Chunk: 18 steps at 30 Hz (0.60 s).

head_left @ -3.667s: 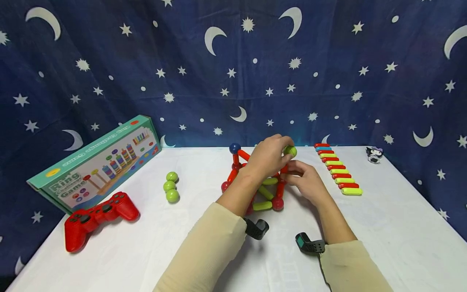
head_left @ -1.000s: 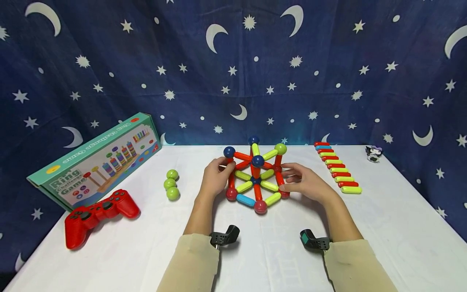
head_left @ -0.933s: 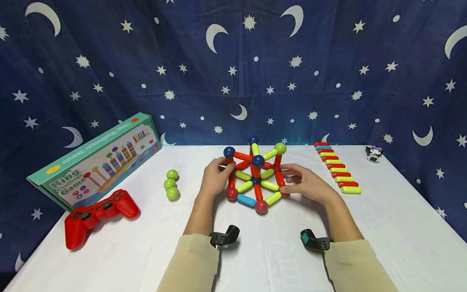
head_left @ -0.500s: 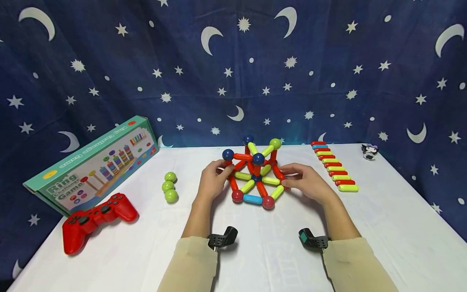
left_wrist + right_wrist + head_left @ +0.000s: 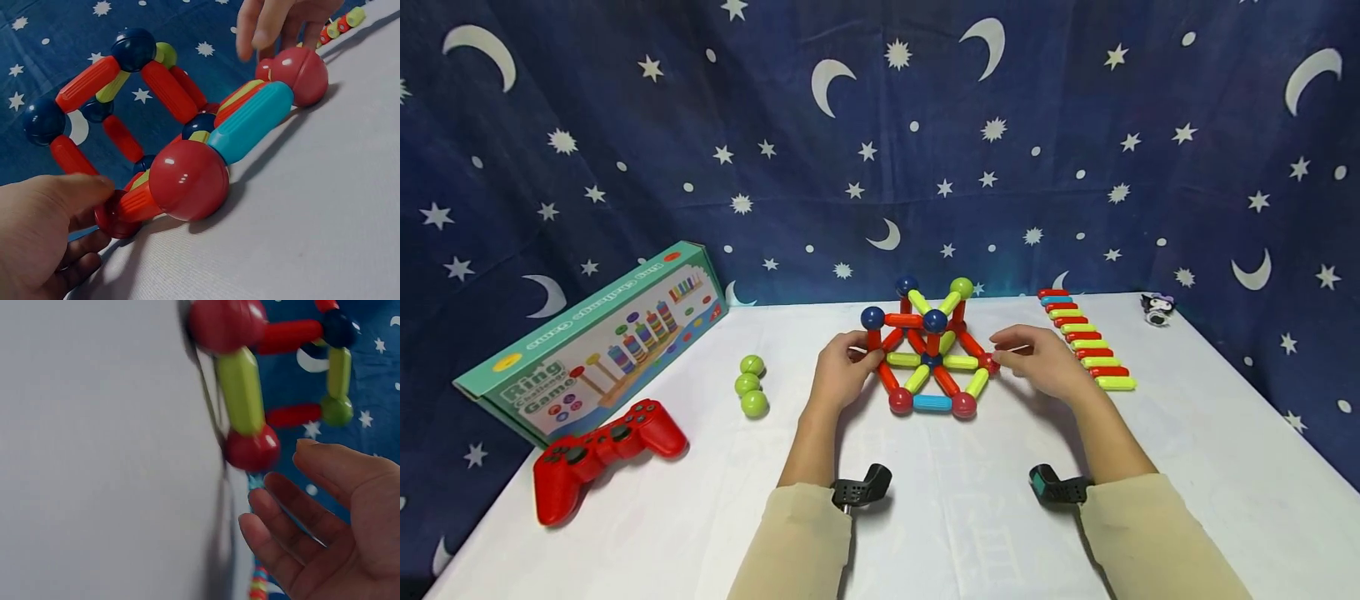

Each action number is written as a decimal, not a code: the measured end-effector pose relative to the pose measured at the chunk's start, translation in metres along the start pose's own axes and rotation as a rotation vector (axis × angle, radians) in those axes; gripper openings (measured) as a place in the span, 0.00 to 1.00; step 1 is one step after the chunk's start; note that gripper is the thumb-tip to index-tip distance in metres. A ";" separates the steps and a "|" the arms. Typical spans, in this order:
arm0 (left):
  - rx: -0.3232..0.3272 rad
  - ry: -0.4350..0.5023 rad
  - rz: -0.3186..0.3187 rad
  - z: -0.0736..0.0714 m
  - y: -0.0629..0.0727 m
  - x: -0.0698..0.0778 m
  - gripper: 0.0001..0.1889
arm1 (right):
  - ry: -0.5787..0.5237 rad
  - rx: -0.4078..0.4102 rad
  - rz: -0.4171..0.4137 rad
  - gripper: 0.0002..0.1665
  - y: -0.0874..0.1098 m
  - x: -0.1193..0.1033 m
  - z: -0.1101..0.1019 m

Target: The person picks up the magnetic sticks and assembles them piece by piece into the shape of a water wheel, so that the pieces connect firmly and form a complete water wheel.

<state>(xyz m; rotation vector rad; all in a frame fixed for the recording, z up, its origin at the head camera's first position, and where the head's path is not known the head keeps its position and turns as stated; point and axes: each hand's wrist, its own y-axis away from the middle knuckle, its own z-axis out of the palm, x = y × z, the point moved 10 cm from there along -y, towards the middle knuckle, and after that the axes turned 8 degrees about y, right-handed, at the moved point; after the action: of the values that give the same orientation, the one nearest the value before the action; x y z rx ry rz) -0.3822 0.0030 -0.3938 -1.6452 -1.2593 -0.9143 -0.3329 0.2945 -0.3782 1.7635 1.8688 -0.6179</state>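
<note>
Right grip (image 5: 1041, 362) off structure (image 5: 932, 360) (fingers (image 5: 299, 499) apart)

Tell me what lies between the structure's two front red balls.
A light-blue rod, touching both red balls, plain in the head and left wrist views.

left hand (image 5: 841, 371): holds model (image 5: 932, 360) | right hand (image 5: 1041, 360): just beside it | green balls (image 5: 747, 384): left | sticks (image 5: 1090, 343): right, in row | controller (image 5: 602, 450): near box (image 5: 610, 342)

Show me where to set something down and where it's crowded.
Bare tablecloth lies between the green balls and left hand, between the two sleeves, and right of the rod row. It's crowded around the ball-and-rod structure and right hand, and at left, where the box stands behind the red controller.
</note>
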 end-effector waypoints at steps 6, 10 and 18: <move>0.003 0.000 -0.032 -0.001 0.000 -0.006 0.16 | 0.125 0.012 -0.031 0.24 0.019 0.009 -0.041; 0.003 0.002 -0.050 0.000 0.001 -0.008 0.16 | 0.237 0.005 0.007 0.23 0.035 0.031 -0.065; -0.001 0.011 -0.073 0.002 0.001 -0.009 0.16 | 0.521 -0.082 0.092 0.17 0.060 0.071 -0.087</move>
<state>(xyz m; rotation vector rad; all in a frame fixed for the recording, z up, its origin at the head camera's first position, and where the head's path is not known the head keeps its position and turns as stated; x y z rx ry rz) -0.3834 0.0013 -0.4028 -1.6020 -1.3192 -0.9676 -0.2801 0.4082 -0.3549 2.0806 2.0842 -0.0386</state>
